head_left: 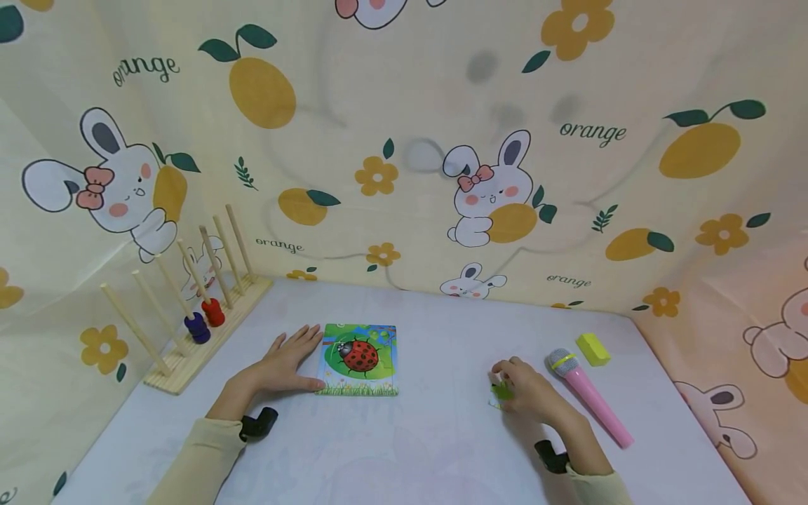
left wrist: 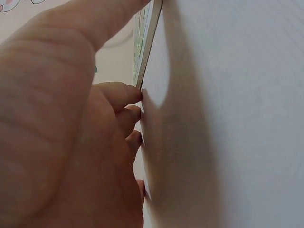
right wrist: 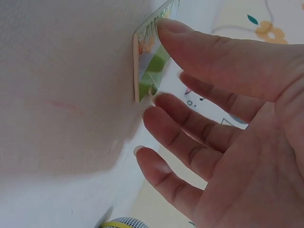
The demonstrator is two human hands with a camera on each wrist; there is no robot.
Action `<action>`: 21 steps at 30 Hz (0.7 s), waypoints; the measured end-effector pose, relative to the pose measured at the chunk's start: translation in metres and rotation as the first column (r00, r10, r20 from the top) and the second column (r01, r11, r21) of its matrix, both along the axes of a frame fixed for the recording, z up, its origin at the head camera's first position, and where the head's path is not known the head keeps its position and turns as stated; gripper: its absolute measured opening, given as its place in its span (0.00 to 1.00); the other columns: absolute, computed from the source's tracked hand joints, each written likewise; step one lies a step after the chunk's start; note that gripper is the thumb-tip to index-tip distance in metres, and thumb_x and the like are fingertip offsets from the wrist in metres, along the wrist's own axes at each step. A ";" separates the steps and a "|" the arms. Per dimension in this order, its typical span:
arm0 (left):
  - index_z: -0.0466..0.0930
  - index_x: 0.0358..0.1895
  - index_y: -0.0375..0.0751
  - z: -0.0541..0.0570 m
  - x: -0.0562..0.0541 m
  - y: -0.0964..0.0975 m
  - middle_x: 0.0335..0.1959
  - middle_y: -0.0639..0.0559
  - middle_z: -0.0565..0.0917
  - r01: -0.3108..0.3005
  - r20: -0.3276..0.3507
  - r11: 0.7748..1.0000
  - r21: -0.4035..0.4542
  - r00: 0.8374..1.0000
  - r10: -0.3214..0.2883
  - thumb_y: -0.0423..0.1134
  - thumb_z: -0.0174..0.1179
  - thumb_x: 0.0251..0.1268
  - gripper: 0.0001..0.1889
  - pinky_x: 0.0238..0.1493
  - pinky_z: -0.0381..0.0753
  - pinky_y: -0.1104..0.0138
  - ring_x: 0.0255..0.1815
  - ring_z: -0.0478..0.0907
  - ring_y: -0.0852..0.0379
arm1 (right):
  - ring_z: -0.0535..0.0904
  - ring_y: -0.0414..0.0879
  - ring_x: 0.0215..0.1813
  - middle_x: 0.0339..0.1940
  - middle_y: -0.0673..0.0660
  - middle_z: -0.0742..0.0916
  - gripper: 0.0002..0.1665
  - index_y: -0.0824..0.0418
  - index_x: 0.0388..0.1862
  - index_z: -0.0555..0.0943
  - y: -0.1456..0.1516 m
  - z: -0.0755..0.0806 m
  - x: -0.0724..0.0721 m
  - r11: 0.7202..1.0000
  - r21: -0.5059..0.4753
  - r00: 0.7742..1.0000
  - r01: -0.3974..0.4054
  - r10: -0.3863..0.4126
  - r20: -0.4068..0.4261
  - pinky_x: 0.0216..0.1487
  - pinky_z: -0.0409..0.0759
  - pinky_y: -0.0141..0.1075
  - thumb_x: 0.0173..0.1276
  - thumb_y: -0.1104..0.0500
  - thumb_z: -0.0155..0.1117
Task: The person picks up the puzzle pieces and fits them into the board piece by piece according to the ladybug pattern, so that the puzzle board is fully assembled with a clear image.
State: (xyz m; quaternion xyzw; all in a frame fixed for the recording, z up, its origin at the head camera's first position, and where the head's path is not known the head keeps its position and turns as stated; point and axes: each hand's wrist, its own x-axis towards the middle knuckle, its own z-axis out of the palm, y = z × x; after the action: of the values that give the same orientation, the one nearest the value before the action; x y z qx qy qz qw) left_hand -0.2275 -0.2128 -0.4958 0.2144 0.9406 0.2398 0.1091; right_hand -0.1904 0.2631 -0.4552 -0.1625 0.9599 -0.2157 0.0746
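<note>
A square ladybug puzzle board (head_left: 360,358) lies flat on the white table. My left hand (head_left: 289,365) rests at its left side, fingers stretched out on the tabletop and thumb at the lower left corner. Seen from the left wrist, the fingertips (left wrist: 135,92) are right by the board's thin edge. Farther right, my right hand (head_left: 527,389) pinches a small green and white puzzle piece (head_left: 502,393) close over the table. The right wrist view shows the thumb on the printed face of this piece (right wrist: 151,59), with the other fingers bent near its edge.
Beside the right hand lies a pink toy microphone (head_left: 596,403), with a yellow-green block (head_left: 593,349) just behind it. A wooden peg rack (head_left: 208,344) stands at the left, carrying purple (head_left: 198,328) and red beads (head_left: 213,313). Printed cloth (head_left: 416,91) rises behind the table.
</note>
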 end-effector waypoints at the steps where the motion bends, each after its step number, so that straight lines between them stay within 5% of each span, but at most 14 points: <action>1: 0.52 0.78 0.32 0.000 0.000 0.000 0.80 0.36 0.50 0.000 0.000 1.000 0.001 1.000 0.000 0.65 0.68 0.53 0.58 0.72 0.34 0.34 0.80 0.40 0.35 | 0.77 0.52 0.46 0.42 0.56 0.81 0.30 0.63 0.49 0.80 0.000 0.000 0.000 1.000 -0.002 1.000 0.001 -0.001 0.001 0.47 0.81 0.48 0.45 0.73 0.80; 15: 0.52 0.77 0.30 0.003 0.001 0.000 0.80 0.35 0.51 0.006 -0.005 1.000 0.012 1.000 -0.006 0.64 0.69 0.54 0.57 0.72 0.35 0.33 0.80 0.41 0.34 | 0.75 0.49 0.43 0.39 0.54 0.74 0.25 0.59 0.42 0.81 0.000 0.000 0.002 1.000 -0.023 0.999 0.020 -0.019 0.028 0.47 0.80 0.45 0.46 0.74 0.79; 21: 0.57 0.78 0.38 0.004 0.002 0.000 0.79 0.34 0.50 0.014 -0.004 0.999 0.040 1.000 -0.014 0.63 0.69 0.54 0.54 0.71 0.33 0.33 0.80 0.40 0.33 | 0.76 0.48 0.43 0.39 0.53 0.76 0.23 0.59 0.41 0.81 0.001 0.001 0.002 0.999 -0.047 0.999 -0.017 0.019 0.027 0.47 0.81 0.46 0.48 0.74 0.77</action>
State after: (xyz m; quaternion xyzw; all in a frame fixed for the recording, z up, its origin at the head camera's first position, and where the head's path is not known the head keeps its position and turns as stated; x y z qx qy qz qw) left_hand -0.2260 -0.2126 -0.4922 0.2234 0.9343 0.2572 0.1048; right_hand -0.1887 0.2638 -0.4545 -0.1698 0.9520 -0.2398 0.0860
